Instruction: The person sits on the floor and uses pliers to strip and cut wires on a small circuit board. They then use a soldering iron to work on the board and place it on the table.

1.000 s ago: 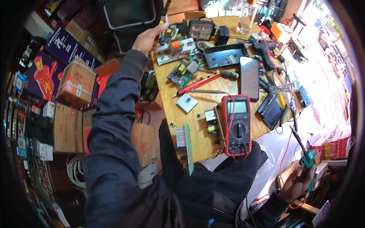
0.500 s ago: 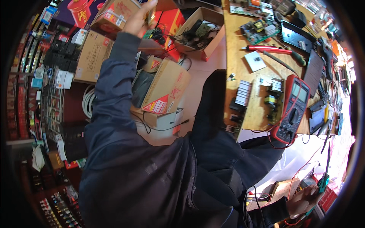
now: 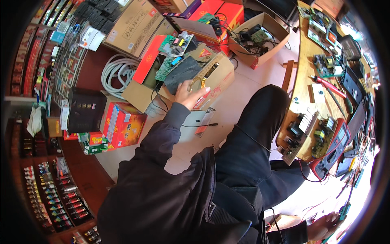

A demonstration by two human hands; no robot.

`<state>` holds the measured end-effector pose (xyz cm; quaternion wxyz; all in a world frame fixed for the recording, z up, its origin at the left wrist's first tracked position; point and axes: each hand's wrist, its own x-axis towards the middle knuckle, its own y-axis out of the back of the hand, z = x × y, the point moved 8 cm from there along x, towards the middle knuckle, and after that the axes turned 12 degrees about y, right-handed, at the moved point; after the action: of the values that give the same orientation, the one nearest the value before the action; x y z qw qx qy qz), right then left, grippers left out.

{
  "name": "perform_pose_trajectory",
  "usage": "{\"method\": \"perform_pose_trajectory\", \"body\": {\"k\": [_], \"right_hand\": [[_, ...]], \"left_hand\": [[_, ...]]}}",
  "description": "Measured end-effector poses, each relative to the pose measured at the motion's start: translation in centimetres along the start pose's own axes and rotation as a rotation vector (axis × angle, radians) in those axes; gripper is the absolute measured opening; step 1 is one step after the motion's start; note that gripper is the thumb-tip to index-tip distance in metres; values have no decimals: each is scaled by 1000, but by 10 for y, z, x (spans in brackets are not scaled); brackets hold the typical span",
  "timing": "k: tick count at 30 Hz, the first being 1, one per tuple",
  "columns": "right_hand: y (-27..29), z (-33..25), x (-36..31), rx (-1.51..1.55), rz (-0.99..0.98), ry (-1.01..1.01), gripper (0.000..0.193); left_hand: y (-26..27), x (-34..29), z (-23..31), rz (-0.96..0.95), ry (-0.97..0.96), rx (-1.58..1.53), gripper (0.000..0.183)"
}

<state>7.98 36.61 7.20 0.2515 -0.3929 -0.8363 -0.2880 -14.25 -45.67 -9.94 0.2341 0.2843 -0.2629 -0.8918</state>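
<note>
My left hand (image 3: 188,96) is over an open carton (image 3: 217,77), fingers closed on a small yellow, ring-like thing (image 3: 203,83) whose kind I cannot make out. Just beyond it in the carton are green circuit boards (image 3: 165,67) and a dark grey flat piece (image 3: 180,75). At the lower right, my right hand (image 3: 323,227) grips a teal-handled tool (image 3: 344,211) with a thin dark shaft; the fingers are partly blurred.
A wooden bench (image 3: 304,81) at the right bears circuit boards (image 3: 302,126), a red multimeter (image 3: 335,150) and a red pen-like tool (image 3: 330,86). Another carton (image 3: 260,53) holds cables. A coiled white cable (image 3: 115,75) and a red box (image 3: 124,126) lie to the left.
My left hand has come down and toward me, from the far boxes to over the open carton, still with the yellow thing. The view has shifted left; my right hand keeps the teal-handled tool.
</note>
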Motion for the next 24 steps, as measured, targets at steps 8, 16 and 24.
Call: {"method": "perform_pose_trajectory", "body": {"k": [8, 16, 24], "right_hand": [[-23, -29, 13, -806, -23, 334, 32], [-71, -61, 21, 91, 37, 14, 27], [-97, -78, 29, 684, 116, -200, 22]], "left_hand": [[134, 51, -115, 247, 267, -511, 56], [147, 41, -241, 315, 612, -505, 71], [45, -30, -91, -6, 135, -714, 52]]}}
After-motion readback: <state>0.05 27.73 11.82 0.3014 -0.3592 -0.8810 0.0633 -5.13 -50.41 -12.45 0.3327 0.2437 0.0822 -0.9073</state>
